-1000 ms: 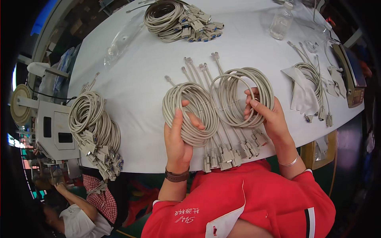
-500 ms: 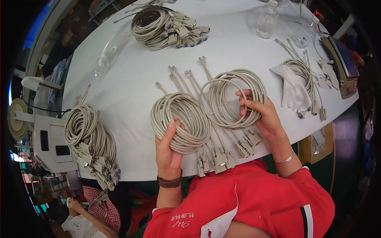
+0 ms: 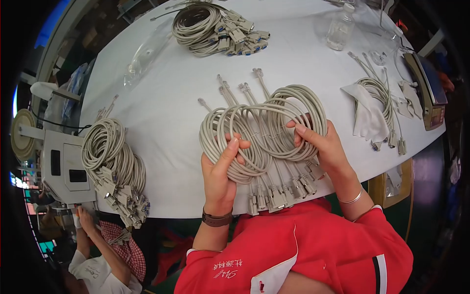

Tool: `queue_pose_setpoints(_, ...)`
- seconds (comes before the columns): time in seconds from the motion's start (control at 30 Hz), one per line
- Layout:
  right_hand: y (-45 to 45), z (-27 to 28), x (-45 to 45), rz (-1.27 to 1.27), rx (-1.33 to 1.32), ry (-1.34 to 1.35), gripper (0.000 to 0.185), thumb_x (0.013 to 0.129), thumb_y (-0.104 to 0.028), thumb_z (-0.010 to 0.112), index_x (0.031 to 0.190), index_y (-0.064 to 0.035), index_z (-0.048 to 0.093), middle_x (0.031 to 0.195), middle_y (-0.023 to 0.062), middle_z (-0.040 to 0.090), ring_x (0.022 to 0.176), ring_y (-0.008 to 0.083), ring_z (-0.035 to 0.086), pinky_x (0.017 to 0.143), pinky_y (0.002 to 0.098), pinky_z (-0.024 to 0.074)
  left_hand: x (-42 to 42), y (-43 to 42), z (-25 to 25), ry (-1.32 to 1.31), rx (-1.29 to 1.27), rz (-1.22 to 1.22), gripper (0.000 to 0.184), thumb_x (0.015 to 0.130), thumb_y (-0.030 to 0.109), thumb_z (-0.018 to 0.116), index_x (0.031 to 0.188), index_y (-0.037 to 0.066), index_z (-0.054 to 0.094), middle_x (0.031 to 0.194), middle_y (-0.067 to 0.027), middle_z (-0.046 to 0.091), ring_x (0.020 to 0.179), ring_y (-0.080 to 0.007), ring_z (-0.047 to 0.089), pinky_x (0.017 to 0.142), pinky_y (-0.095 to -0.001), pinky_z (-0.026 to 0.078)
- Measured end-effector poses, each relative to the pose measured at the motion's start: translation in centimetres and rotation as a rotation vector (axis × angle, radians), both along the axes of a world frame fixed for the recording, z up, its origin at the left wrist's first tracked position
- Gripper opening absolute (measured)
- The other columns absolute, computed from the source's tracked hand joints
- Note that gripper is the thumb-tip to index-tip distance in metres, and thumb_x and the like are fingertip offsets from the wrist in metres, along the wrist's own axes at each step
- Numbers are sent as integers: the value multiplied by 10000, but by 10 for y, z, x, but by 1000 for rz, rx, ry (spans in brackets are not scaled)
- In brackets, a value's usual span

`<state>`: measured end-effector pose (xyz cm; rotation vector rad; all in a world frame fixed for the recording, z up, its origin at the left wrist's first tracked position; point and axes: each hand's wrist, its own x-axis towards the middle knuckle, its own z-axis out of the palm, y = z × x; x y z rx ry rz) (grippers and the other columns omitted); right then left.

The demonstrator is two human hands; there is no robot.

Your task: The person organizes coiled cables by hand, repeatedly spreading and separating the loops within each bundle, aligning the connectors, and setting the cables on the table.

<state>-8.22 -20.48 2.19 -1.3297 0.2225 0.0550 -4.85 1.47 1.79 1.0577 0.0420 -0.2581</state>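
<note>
Beige cables lie in two adjoining coil bundles in front of me. My left hand (image 3: pixel 223 164) is closed around the near left side of the left coil (image 3: pixel 213 130), thumb on top and fingers through the loop. Wrapped round the outer side of the right coil (image 3: pixel 306 95), my right hand (image 3: pixel 325 142) has its fingertips inside the ring. Some loops cross from one coil to the other. Clear plug ends (image 3: pixel 245 88) point away from me, and grey D-shaped connectors (image 3: pixel 278 197) hang toward the table's front edge.
More coiled cables lie at the back (image 3: pixel 198 24) and at the left (image 3: pixel 110 147). A clear bottle (image 3: pixel 341 27), a cable with white cloth (image 3: pixel 364 112) and a scale (image 3: pixel 426 88) are on the right. A co-worker (image 3: pixel 105 259) sits at lower left beside a machine (image 3: pixel 61 166).
My left hand has shifted right and slightly up, bringing the left coil against the right one. Loops now span both. The co-worker's hands have moved up toward the machine.
</note>
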Motion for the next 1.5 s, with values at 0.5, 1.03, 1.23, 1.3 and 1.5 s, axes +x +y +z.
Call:
queue_pose_setpoints(0.5,-13,-21,1,-67,155,-3,260,884,-199,623,1017,24,638,704,20,600,650,99,578,608,229,468,10,24,-18,166,-308,-75,289,969,155,482,1190,-25,533,933,-45,636,707,-98,522,625,-244,433)
queue_pose_setpoints(1.03,-3,-6,3,-8,190,-14,267,897,-183,633,1076,-1,553,841,51,612,753,134,640,666,280,546,8,21,1,21,4,-112,271,874,80,625,1114,-36,574,837,-99,632,758,-178,637,681,-311,533)
queue_pose_setpoints(1.23,3,-8,-9,144,170,-56,275,884,-147,647,1103,-6,560,879,53,627,809,120,624,736,286,520,0,17,-3,-43,33,-73,278,874,88,640,1113,-41,578,832,-85,635,741,-146,620,661,-282,520)
queue_pose_setpoints(1.3,14,-2,-12,300,-12,-72,293,870,-122,661,1121,-7,562,898,50,637,830,109,615,757,275,508,-4,5,1,-45,92,-80,285,869,87,653,1112,-43,580,836,-74,637,734,-126,611,650,-265,514)
queue_pose_setpoints(1.5,34,10,-2,256,45,-79,315,870,-106,653,1137,23,546,899,57,660,834,102,619,752,261,511,0,-5,-2,-126,65,-65,306,919,133,607,1166,-38,548,806,-59,628,673,-92,568,587,-232,478)
